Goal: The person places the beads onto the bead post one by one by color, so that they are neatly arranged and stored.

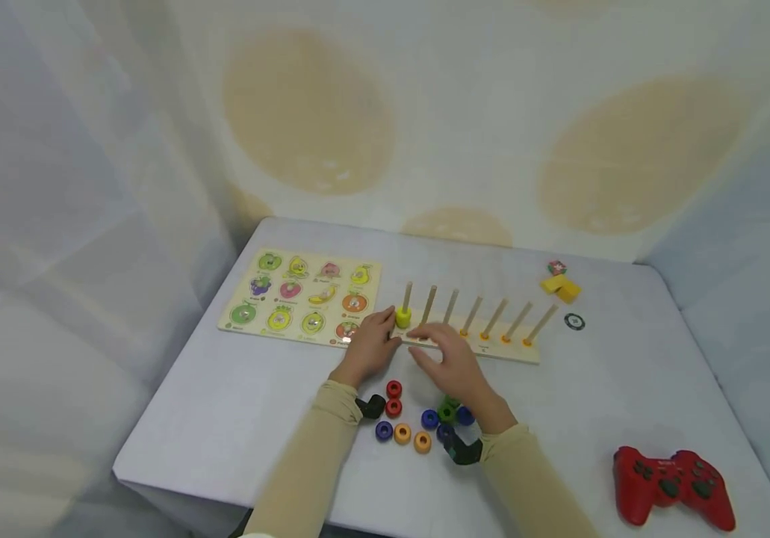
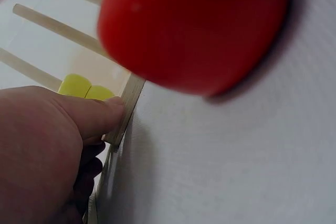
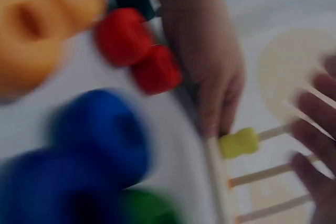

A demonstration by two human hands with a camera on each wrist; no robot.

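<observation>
The yellow ring point(image 1: 402, 317) sits low on the leftmost peg of the rack point(image 1: 512, 351), just right of the left hand point(image 1: 373, 345), whose fingers press the rack's left end. The right hand point(image 1: 450, 360) hovers over the rack with fingers loosely spread, holding nothing, and loose rings point(image 1: 402, 433) lie nearer on the table point(image 1: 237, 418).

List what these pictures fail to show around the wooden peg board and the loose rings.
- Head view: the right hand covers part of the wooden peg board; its grip is blurred.
- Left wrist view: a blurred red wooden ring blocks the pegs behind.
- Right wrist view: the blue wooden rings are smeared; the frame edge cuts the fingers.
</observation>
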